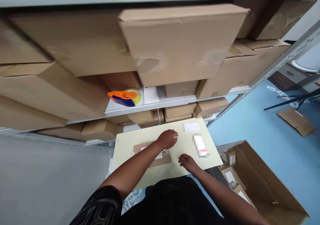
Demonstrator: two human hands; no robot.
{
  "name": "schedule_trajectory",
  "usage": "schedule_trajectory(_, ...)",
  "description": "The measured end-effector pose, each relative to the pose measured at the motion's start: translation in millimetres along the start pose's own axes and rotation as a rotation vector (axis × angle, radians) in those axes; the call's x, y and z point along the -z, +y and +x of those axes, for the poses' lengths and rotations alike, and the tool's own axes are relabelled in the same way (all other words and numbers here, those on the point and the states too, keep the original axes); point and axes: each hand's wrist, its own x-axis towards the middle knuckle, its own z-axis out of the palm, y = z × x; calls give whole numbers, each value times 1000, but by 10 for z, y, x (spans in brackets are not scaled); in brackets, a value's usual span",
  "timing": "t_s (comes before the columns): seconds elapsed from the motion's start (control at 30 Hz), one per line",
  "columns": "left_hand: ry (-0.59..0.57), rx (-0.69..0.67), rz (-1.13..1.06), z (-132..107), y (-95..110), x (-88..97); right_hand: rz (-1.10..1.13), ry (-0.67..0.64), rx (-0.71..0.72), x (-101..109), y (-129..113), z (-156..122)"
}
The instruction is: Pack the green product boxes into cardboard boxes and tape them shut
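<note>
My left hand [168, 139] is closed above the right end of a flat cardboard package [152, 163] on a cream-coloured table. A small white bit shows at its fingertips, too small to name. Clear shiny tape or film glints on the package just below that hand, and my forearm hides part of the white label [158, 156] on it. To the right of the package, my right hand [187, 162] hovers with curled fingers. Whatever those fingers hold, if anything, is hidden.
On the table [130, 135] lie a white paper [191, 127] and a blurred-out phone-shaped item [200, 145]. An orange-and-blue tape dispenser [123, 97] sits on the shelf ahead, among stacked cartons [180, 48]. A large open carton [265, 181] holding labelled boxes stands at right.
</note>
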Motion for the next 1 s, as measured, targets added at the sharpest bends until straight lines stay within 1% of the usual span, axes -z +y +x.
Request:
schedule_trajectory(0.07, -106, 16, 88, 539, 46, -212, 28, -13, -30, 112, 17, 50)
schedule_trajectory(0.1, -140, 20, 111, 782, 53, -323, 44, -21, -48, 163, 26, 72)
schedule_trajectory(0.17, -191, 22, 138, 1194, 44, -545, 74, -31, -79, 262, 50, 105)
schedule_trajectory(0.23, -227, 19, 157, 1498, 16, -757, 96, -30, -103, 360, 80, 122)
schedule_trajectory(0.33, -269, 15, 183, 1764, -42, -1026, 119, -46, -132, 508, 119, 121)
schedule_trajectory(0.4, -278, 13, 191, 1850, -82, -1148, 133, -64, -139, 593, 132, 112)
schedule_trajectory(0.5, -281, 8, 200, 1912, -135, -1234, 141, -70, -147, 679, 139, 97)
schedule_trajectory(0.7, -315, -17, 194, 1969, -188, -1232, 151, -83, -179, 715, 164, 96)
schedule_trajectory(0.8, -336, -31, 187, 1982, -166, -1245, 172, -80, -207, 713, 177, 123)
schedule_trajectory(1.0, -350, -72, 193, 1979, -85, -1252, 169, -77, -182, 725, 205, 193)
